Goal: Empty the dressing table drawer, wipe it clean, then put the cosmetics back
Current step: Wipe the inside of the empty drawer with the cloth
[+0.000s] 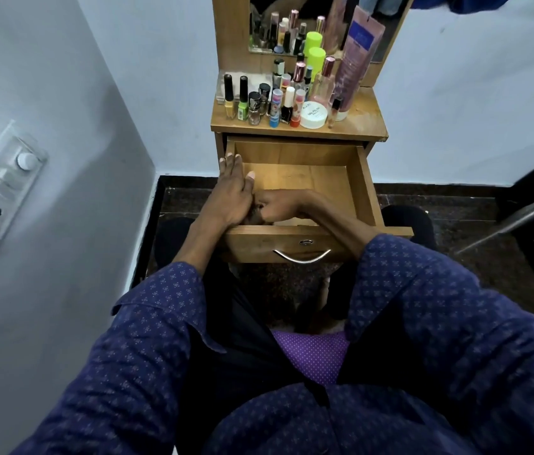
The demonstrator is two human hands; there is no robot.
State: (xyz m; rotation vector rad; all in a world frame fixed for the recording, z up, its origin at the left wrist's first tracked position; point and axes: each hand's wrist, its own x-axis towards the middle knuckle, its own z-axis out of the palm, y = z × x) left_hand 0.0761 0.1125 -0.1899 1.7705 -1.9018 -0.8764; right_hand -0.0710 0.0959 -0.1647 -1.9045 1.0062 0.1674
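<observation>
Two hands are inside the open drawer (324, 178), near its front left corner. The left hand (231, 192) lies flat with straight fingers along the drawer's left wall, holding nothing. The right hand (278, 206) is curled up just beside it, touching it; I cannot tell if it holds something. The drawer's wooden floor shows bare behind the hands. Lots of cosmetics (278, 100) stand on the table top (364, 119) above the drawer: nail polish bottles, a white round jar (313, 115), a tall pink tube (355, 60).
</observation>
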